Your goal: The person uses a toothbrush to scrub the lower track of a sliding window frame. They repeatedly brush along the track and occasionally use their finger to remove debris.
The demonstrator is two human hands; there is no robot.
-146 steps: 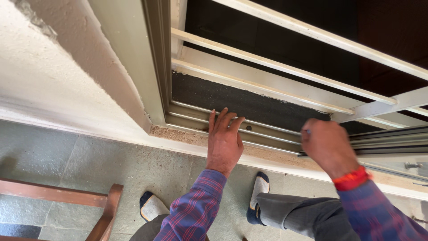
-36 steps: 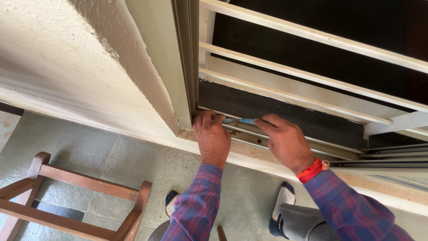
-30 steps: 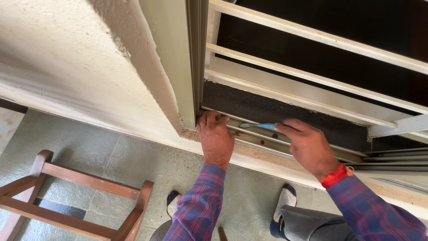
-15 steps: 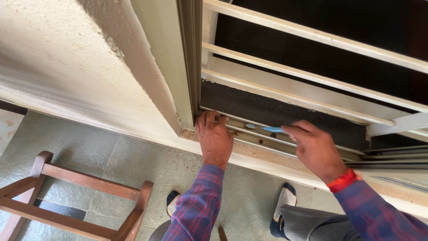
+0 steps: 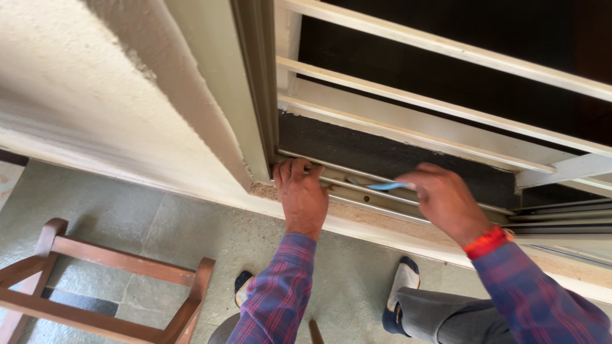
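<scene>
My left hand [image 5: 300, 194] rests on the metal window track [image 5: 382, 197] at its left end, fingers curled over the rail beside the vertical frame [image 5: 255, 95]. My right hand [image 5: 446, 200] holds a small blue-handled brush [image 5: 382, 186], its head pointing left into the track groove. A red thread band circles my right wrist. Both sleeves are plaid. A small hole in the track shows between my hands.
White horizontal grille bars [image 5: 446, 108] cross the dark window opening above the track. A textured cream wall [image 5: 95, 95] stands left. A wooden stool frame [image 5: 115, 280] sits at the lower left on the grey tiled floor [image 5: 191, 236]. Sliding panel rails [image 5: 561, 220] lie right.
My right hand has slid the brush back and forth along the track, ending a little right of its earlier spot. My left hand has stayed at the track's left end.
</scene>
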